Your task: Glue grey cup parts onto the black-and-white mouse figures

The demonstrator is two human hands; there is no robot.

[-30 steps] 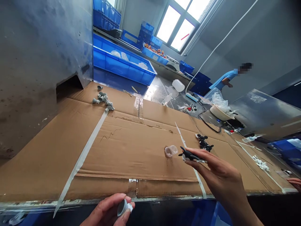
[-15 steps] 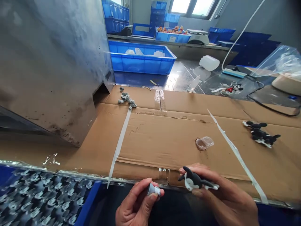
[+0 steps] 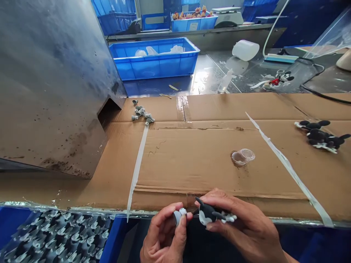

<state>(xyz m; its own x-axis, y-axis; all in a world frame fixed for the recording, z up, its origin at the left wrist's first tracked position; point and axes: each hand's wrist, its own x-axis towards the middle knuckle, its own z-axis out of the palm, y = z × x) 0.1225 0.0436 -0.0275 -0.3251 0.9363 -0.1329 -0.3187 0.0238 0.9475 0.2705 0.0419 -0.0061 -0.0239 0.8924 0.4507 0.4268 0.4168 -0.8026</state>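
Your left hand (image 3: 163,235) is closed in a tight pinch on a small grey cone-shaped piece (image 3: 177,217), held between thumb and fingertips, with its wide end to the left and a pale tip toward your right hand (image 3: 241,228). Your right hand curls firmly around a matte black-and-white mouse figure (image 3: 208,214). Its long axis runs nearly level from left to right, with a pointed black ear rising up-left and pale-tipped limbs reaching right.

Both pieces sit just beside each other, over the front edge of a corrugated cardboard sheet (image 3: 208,171). On the cardboard lie a clear plastic cup (image 3: 242,157) tipped on its side, a loose cluster of grey cone-shaped pieces (image 3: 141,114) near a strip of white tape (image 3: 136,171), and more black figures (image 3: 319,136) to the right.
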